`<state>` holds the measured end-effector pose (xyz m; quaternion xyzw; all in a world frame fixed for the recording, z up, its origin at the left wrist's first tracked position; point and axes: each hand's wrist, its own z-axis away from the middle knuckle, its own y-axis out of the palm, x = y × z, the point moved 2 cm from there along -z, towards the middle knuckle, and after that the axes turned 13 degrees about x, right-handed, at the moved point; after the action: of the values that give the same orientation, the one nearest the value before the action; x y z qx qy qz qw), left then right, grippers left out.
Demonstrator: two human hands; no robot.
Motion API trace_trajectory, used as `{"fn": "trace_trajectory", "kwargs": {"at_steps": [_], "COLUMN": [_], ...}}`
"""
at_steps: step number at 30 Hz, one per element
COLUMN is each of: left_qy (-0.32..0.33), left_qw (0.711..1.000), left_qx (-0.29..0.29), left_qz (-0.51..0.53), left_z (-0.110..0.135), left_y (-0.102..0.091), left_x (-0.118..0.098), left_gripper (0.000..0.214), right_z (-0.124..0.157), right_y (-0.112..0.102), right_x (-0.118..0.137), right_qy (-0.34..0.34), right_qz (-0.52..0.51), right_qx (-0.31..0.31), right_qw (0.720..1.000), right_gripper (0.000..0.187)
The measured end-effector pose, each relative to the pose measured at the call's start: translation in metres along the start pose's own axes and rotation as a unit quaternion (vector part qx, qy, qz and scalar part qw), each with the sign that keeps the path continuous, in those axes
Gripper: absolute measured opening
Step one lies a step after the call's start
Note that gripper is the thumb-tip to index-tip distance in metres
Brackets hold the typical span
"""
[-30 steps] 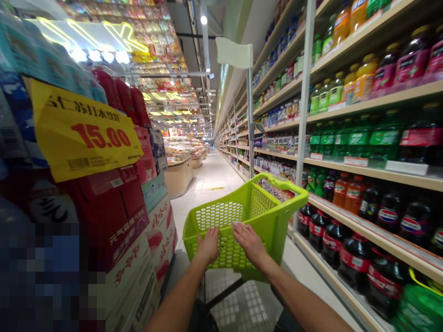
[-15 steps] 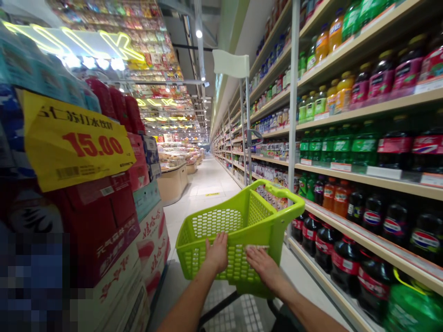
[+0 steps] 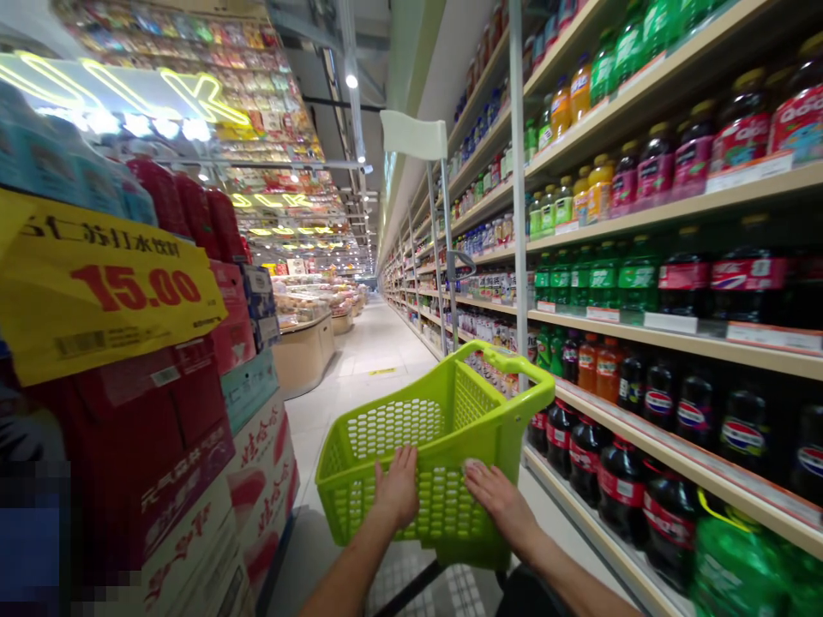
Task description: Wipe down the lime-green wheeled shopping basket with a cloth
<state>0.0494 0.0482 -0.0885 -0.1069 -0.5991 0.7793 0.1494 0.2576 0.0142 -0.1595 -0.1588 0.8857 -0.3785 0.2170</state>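
Observation:
A lime-green plastic shopping basket [image 3: 443, 411] rides on a trolley frame in front of me, and nothing shows inside it. My left hand [image 3: 397, 488] grips the basket's near rim, fingers curled over the edge. Just to its right, my right hand [image 3: 498, 501] lies on the same near wall with a small white thing, perhaps a cloth or paper, under its fingertips. Both forearms reach in from the bottom of the view.
Shelves of soft-drink bottles [image 3: 643, 283] line the right side, close to the basket. On the left stands a stack of red drink cartons [image 3: 193, 411] with a yellow 15.00 price sign [image 3: 109, 287]. The tiled aisle [image 3: 373, 360] runs ahead past display counters.
The view and basket have shifted left and slightly down as I move along the aisle. Both hands stay on the basket's near edge.

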Motion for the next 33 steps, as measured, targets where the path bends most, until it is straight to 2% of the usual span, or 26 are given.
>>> {"fn": "trace_trajectory", "kwargs": {"at_steps": [5, 10, 12, 15, 17, 19, 22, 24, 26, 29, 31, 33], "left_qy": [0.005, 0.009, 0.005, -0.003, -0.008, -0.012, -0.011, -0.01, -0.012, -0.015, -0.015, -0.013], "left_qw": [1.0, 1.0, 1.0, 1.0, 1.0, 1.0, 1.0, 0.999, 0.999, 0.999, 0.999, 0.999], "left_qx": [-0.016, -0.023, -0.025, -0.026, -0.025, -0.023, -0.025, -0.03, -0.035, -0.033, -0.032, -0.03], "left_qz": [-0.003, -0.005, -0.008, -0.013, -0.012, -0.007, -0.006, -0.008, -0.009, -0.004, 0.003, 0.009], "left_z": [-0.003, -0.004, -0.003, 0.0, 0.001, 0.002, 0.002, 0.001, 0.001, 0.002, 0.004, 0.006], "left_y": [0.002, 0.004, 0.003, 0.002, 0.001, 0.001, 0.003, 0.004, 0.005, 0.004, 0.003, 0.002], "left_x": [-0.003, -0.004, -0.005, -0.008, -0.009, -0.01, -0.01, -0.01, -0.01, -0.012, -0.013, -0.013], "left_gripper": [0.086, 0.084, 0.084, 0.084, 0.085, 0.085, 0.085, 0.085, 0.085, 0.086, 0.086, 0.086], "right_z": [-0.012, 0.02, 0.023, 0.012, 0.009, 0.018, 0.041, 0.045, 0.034, 0.011, 0.01, 0.023], "right_y": [-0.035, -0.029, -0.039, -0.067, -0.076, -0.069, -0.047, -0.048, -0.068, -0.101, -0.102, -0.086], "right_x": [-0.03, -0.025, -0.028, -0.048, -0.062, -0.064, -0.053, -0.052, -0.065, -0.098, -0.108, -0.102], "right_qy": [0.087, 0.044, 0.047, 0.11, 0.152, 0.154, 0.088, 0.074, 0.113, 0.196, 0.232, 0.24], "right_qz": [0.025, 0.047, 0.04, 0.034, 0.04, 0.043, 0.033, 0.022, 0.016, 0.008, 0.0, -0.008], "right_qx": [-0.064, -0.037, -0.037, -0.08, -0.099, -0.087, -0.034, -0.016, -0.04, -0.116, -0.133, -0.108], "right_qw": [0.994, 0.997, 0.997, 0.99, 0.983, 0.983, 0.995, 0.997, 0.993, 0.974, 0.963, 0.965], "right_gripper": [0.049, 0.052, 0.052, 0.051, 0.05, 0.05, 0.052, 0.053, 0.052, 0.05, 0.048, 0.048]}}
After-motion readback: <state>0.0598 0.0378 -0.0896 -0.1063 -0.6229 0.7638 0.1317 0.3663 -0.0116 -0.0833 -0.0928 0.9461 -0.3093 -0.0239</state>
